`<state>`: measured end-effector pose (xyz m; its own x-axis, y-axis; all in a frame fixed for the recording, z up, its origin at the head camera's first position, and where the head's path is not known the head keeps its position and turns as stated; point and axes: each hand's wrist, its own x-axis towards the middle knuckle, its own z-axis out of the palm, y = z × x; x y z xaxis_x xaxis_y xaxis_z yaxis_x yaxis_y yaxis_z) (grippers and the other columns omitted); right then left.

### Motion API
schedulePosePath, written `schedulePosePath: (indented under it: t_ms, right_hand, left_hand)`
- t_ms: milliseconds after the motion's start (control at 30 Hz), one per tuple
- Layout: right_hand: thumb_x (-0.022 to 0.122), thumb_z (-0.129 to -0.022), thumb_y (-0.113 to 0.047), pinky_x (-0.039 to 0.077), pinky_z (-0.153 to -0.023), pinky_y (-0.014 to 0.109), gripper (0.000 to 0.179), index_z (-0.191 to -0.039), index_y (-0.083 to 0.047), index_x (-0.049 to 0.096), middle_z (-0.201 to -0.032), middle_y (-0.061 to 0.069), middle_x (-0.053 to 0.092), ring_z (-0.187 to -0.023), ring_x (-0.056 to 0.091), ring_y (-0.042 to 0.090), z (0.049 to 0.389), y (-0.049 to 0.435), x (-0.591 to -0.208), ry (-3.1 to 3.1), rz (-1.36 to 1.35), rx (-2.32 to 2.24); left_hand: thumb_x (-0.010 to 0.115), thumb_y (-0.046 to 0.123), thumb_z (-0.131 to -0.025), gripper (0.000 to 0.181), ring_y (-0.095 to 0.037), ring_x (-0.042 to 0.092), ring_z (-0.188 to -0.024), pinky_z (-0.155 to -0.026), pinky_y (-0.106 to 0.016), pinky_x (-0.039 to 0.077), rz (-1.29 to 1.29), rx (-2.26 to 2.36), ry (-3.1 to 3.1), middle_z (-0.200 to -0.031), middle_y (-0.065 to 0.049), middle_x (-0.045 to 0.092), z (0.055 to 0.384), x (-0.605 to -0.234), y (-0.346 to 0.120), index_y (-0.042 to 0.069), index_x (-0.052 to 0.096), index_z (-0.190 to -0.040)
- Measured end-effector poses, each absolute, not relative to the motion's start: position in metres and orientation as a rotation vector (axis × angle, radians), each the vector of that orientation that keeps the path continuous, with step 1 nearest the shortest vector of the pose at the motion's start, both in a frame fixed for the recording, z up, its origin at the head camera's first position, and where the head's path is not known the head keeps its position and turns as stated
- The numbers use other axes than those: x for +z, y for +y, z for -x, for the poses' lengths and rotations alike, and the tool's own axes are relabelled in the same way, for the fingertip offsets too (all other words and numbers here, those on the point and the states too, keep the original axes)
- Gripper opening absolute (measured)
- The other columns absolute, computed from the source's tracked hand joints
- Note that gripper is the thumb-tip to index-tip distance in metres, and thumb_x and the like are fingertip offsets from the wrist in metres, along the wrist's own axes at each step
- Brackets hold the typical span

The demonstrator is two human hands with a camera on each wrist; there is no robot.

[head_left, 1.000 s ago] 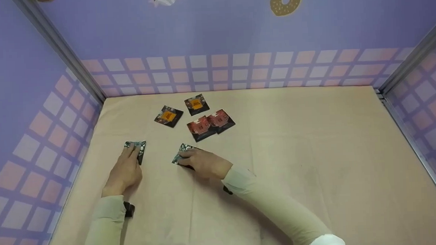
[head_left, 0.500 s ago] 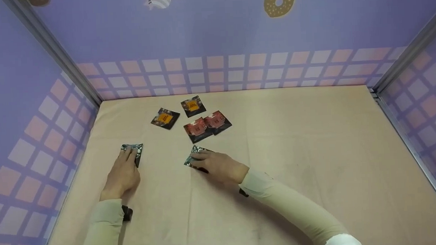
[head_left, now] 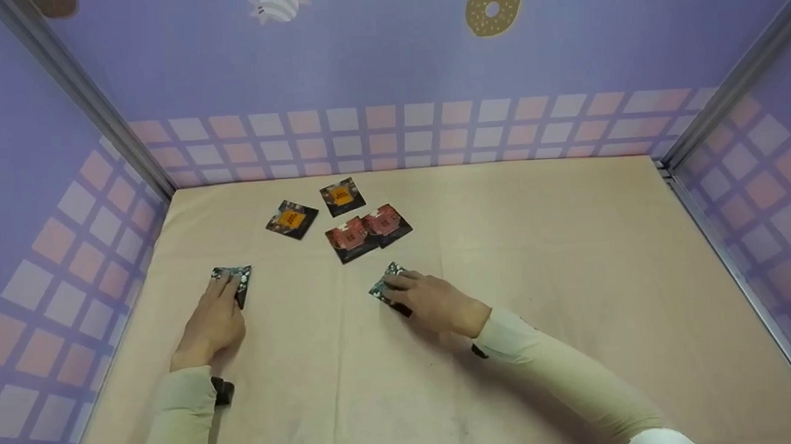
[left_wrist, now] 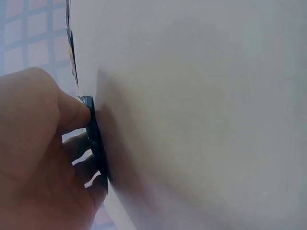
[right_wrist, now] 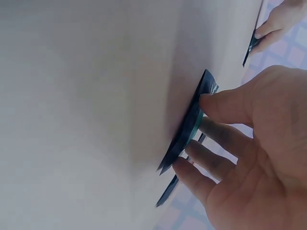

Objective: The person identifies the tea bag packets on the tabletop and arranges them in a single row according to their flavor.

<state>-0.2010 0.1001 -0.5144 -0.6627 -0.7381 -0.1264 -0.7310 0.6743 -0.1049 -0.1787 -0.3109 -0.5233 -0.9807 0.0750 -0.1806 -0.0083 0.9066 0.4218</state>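
Over on the left, my left hand (head_left: pixel 212 323) holds a flat square sachet (head_left: pixel 245 276) with a teal, white-flecked top and a dark lower part. Its fingers lie across the sachet's face, with the thumb at one edge in the left wrist view, close over the cloth. My right hand (head_left: pixel 439 305) grips a similar teal and dark sachet (head_left: pixel 378 291) near the middle. In the right wrist view, thumb and fingertips sit at opposite sides of this sachet (right_wrist: pixel 184 132), which shows a doubled edge and tilts against the cloth.
Two orange-labelled sachets, one at the left (head_left: pixel 292 219) and one farther back (head_left: pixel 342 196), lie beyond the hands. Two red-topped sachets (head_left: pixel 351 239) overlap each other. A pale cloth (head_left: pixel 557 255) covers the table, bounded by a patterned back wall (head_left: pixel 388 62) and side walls.
My right hand has moved rightward with its sachet, away from the left hand. The left hand stays on its sachet while the whole head view shifts slightly.
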Motion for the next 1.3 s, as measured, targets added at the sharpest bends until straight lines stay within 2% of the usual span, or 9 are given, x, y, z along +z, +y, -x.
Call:
schedulePosePath:
  t_ms: [200, 633, 1300]
  right_hand:
    - [0.061, -0.107, -0.006, 0.048, -0.118, 0.049, 0.050, -0.157, -0.012, 0.055, -0.168, 0.012, 0.045, -0.150, 0.049, 0.038, 0.196, 0.126, -0.516, 2.740, 1.199, -0.098]
    - [0.065, -0.101, 0.003, 0.051, -0.114, 0.052, 0.056, -0.155, -0.007, 0.056, -0.167, 0.017, 0.045, -0.147, 0.051, 0.042, 0.180, 0.178, -0.516, 2.772, 1.170, -0.097]
    - [0.063, -0.104, 0.001, 0.053, -0.112, 0.056, 0.048, -0.151, -0.003, 0.059, -0.161, 0.021, 0.051, -0.141, 0.056, 0.043, 0.168, 0.243, -0.523, 2.875, 1.012, -0.288]
  left_hand:
    - [0.028, 0.007, -0.107, 0.060, -0.059, 0.005, -0.160, -0.129, -0.070, 0.010, -0.063, 0.640, 2.893, -0.173, -0.035, 0.010, 0.177, -0.524, -0.311, -0.011, 0.022, -0.164]
    - [0.029, 0.006, -0.106, 0.060, -0.059, 0.006, -0.159, -0.128, -0.071, 0.012, -0.063, 0.595, 2.897, -0.173, -0.036, 0.011, 0.179, -0.524, -0.309, -0.011, 0.024, -0.164]
    - [0.027, 0.006, -0.106, 0.060, -0.060, 0.007, -0.159, -0.128, -0.070, 0.012, -0.080, 0.580, 2.904, -0.171, -0.038, 0.011, 0.181, -0.527, -0.310, -0.014, 0.023, -0.162]
